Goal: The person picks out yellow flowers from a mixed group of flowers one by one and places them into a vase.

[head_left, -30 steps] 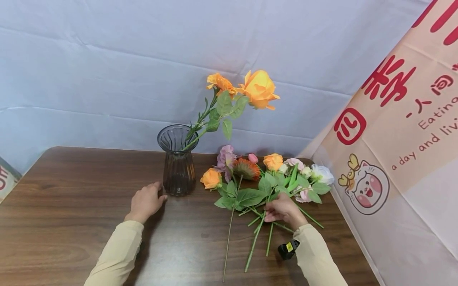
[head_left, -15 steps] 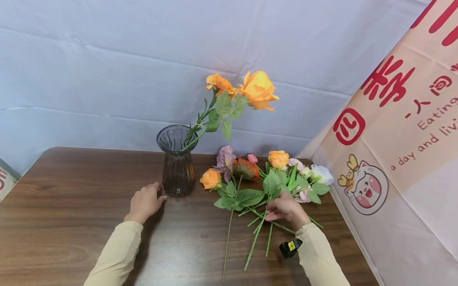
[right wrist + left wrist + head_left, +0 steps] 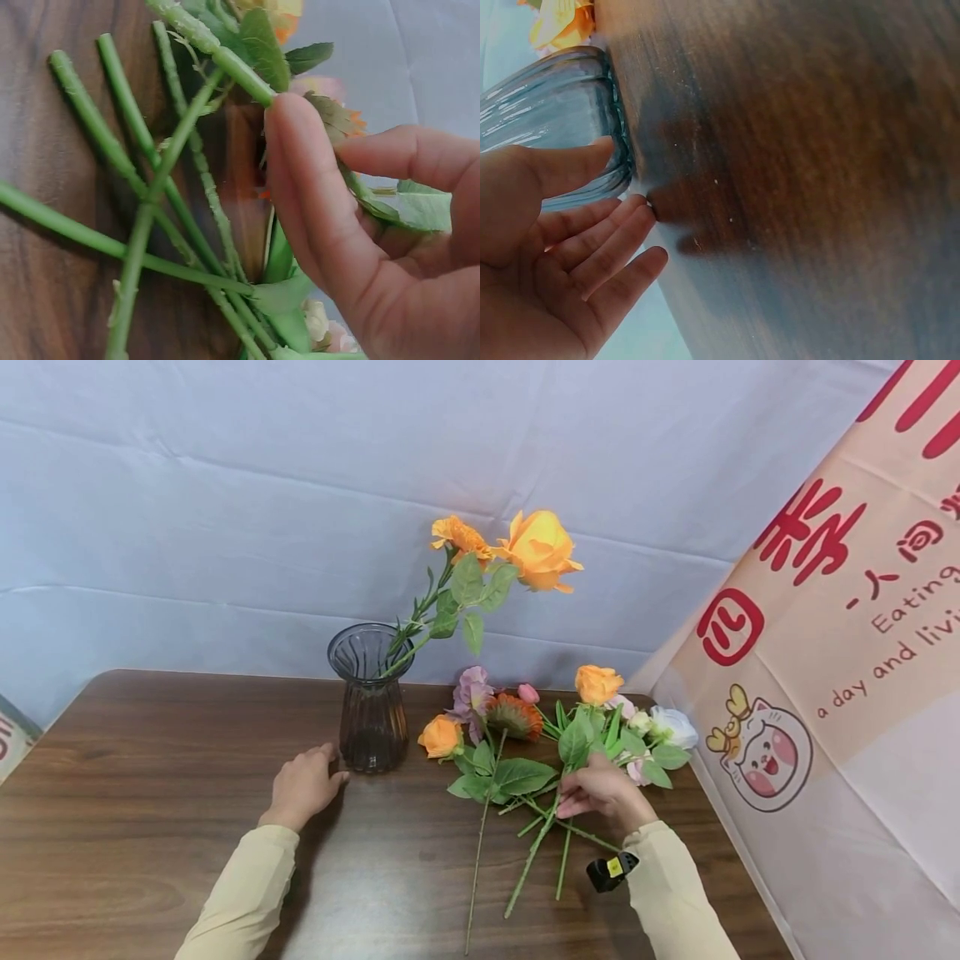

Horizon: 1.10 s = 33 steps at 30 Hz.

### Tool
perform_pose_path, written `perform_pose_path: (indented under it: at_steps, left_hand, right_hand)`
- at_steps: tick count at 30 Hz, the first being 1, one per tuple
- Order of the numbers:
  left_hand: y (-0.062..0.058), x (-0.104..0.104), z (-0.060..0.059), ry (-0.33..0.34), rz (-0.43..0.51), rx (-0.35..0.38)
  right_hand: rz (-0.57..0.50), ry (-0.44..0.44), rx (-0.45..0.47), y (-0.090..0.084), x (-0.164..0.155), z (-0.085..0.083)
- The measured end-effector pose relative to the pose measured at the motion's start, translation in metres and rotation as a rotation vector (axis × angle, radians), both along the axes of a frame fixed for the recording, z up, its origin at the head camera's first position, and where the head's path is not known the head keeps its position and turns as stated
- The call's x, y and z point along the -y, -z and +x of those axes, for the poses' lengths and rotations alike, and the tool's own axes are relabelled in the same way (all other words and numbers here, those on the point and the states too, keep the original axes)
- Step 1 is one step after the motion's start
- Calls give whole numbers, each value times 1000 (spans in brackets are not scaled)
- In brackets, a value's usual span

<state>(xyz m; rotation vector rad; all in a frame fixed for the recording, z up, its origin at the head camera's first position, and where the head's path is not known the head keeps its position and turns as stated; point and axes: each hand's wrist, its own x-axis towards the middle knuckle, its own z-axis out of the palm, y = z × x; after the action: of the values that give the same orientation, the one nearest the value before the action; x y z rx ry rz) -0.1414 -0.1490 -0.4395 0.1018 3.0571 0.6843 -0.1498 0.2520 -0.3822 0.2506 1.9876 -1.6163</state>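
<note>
My right hand (image 3: 602, 789) pinches the green stem of an orange rose (image 3: 597, 684) over the pile at the right. In the right wrist view, thumb and fingers meet around that stem (image 3: 244, 75), with other green stems crossing below. A ribbed, smoky glass vase (image 3: 373, 727) stands upright at the table's back edge. Leaning to the right in it are a large yellow-orange rose (image 3: 538, 552) and an orange carnation-like flower (image 3: 459, 537). Beside the vase's base, my left hand (image 3: 302, 787) rests with relaxed fingers; in its wrist view the thumb (image 3: 577, 166) overlaps the glass (image 3: 547, 112).
Left of the pile lie another orange rose (image 3: 441, 737), a purple flower (image 3: 472, 692) and a rust-red flower (image 3: 514, 717), whose long thin stem points toward me. A pale blue flower (image 3: 672, 727) lies near the right-hand banner (image 3: 772, 760). A cloth backdrop (image 3: 225, 527) hangs behind the table.
The orange rose in my right hand has shifted right and slightly up, its stem end swinging left and away from me. My left hand stays beside the vase.
</note>
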Motion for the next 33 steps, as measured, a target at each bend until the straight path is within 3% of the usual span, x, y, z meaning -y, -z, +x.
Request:
perform_pose_path:
  at_steps: [13, 33]
  left_hand:
    - [0, -1, 0, -2, -1, 4]
    - [0, 0, -1, -4, -5, 10]
  right_hand:
    - [-61, -15, 4, -20, -8, -4]
    - [-141, -6, 7, -27, -2, -13]
